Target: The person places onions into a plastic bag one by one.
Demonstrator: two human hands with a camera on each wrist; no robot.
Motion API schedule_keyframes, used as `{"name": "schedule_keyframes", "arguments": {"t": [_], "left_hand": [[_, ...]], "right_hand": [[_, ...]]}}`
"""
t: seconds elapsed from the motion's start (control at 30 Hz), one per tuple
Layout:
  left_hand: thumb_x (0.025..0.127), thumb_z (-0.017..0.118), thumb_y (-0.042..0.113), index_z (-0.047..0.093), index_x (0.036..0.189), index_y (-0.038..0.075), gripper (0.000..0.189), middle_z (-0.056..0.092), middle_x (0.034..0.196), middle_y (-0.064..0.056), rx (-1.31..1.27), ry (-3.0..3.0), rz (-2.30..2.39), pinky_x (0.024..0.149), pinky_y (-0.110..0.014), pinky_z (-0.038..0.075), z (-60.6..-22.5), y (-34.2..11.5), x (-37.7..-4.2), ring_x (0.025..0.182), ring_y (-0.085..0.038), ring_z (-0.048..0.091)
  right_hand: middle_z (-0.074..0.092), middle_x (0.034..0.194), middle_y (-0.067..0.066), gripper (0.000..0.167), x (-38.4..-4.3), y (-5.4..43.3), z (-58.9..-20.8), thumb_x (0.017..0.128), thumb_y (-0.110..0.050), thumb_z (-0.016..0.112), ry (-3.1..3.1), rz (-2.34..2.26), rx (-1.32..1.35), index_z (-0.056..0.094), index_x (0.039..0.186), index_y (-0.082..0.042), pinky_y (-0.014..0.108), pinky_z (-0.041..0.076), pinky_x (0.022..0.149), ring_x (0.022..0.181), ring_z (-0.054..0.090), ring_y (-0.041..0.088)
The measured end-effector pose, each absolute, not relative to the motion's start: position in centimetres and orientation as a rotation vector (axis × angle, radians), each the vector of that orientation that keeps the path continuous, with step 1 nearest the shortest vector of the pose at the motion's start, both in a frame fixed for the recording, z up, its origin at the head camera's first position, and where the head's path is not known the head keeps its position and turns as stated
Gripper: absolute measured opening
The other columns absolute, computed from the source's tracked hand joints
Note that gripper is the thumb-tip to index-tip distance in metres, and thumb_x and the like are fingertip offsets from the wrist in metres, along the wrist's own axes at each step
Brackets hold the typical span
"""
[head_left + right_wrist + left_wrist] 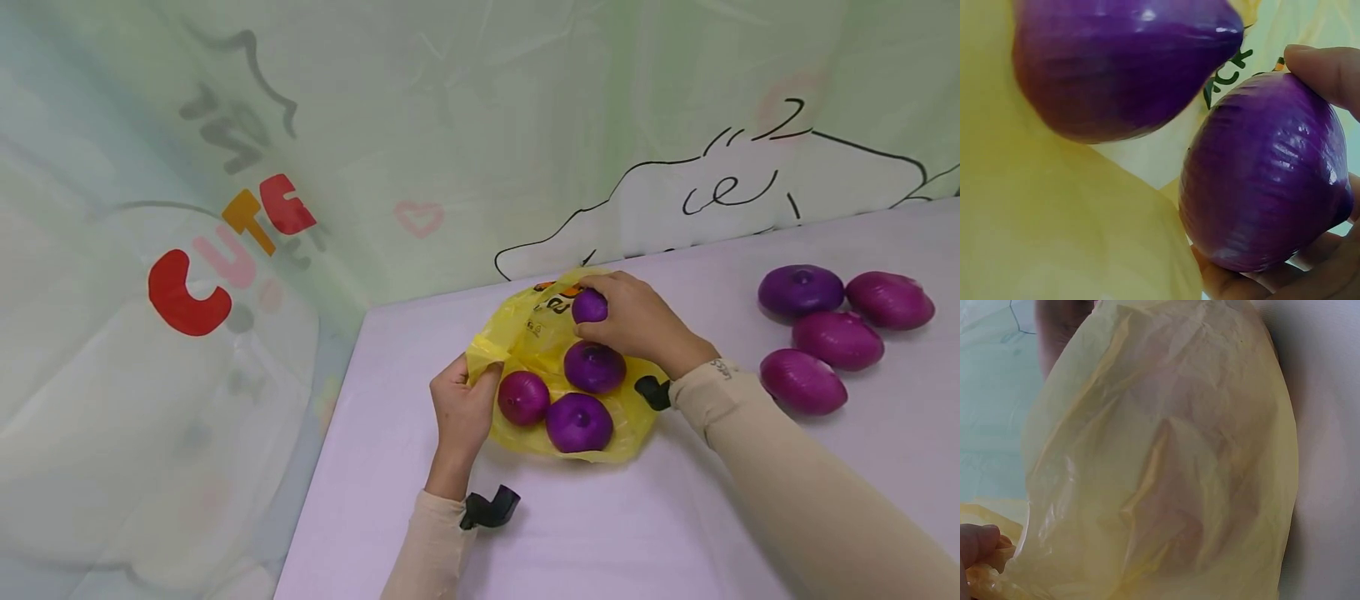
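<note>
In the head view a yellow plastic bag [628,446] lies wide-mouthed on the table, black and orange print on its inner far side. My left hand [463,408] pinches its left edge; the left wrist view shows that thumb on the bunched plastic. My right hand [637,321] holds a purple onion [589,306] at the bag's far side, thumb and fingers round it in the right wrist view. Below that onion, three more lie in the bag: a dark purple onion [595,367], another dark one [580,422] and a magenta onion [523,398].
Several onions [837,340] sit in a group on the right of the white table [675,533], beyond my right forearm. A printed curtain [450,125] hangs behind the table and along its left side. Black wrist mounts [491,507] stick out from both sleeves.
</note>
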State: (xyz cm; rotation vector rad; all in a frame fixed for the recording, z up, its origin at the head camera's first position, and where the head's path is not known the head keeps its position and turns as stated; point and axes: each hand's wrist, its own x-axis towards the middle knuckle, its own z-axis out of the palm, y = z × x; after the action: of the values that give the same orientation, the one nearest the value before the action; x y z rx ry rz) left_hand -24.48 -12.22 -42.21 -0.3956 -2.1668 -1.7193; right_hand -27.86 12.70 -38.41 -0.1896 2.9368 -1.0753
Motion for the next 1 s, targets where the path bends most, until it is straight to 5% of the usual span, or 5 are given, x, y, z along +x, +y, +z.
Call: {"name": "schedule_keyframes", "arguments": {"t": [1.0], "left_hand": [[0.094, 0.07, 0.006, 0.08, 0.102, -0.002, 0.015, 0.079, 0.091, -0.013, -0.401, -2.159, -1.734, 0.06, -0.021, 0.054, -42.5, -12.1, -24.5, 0.068, -0.013, 0.061]], "right_hand": [[0.038, 0.154, 0.035, 0.078, -29.1, 12.9, -40.6, 0.095, -0.031, 0.075, 2.951, -0.954, -0.059, 0.04, 0.153, 0.007, 0.065, 0.045, 0.108, 0.132, 0.045, 0.053]]}}
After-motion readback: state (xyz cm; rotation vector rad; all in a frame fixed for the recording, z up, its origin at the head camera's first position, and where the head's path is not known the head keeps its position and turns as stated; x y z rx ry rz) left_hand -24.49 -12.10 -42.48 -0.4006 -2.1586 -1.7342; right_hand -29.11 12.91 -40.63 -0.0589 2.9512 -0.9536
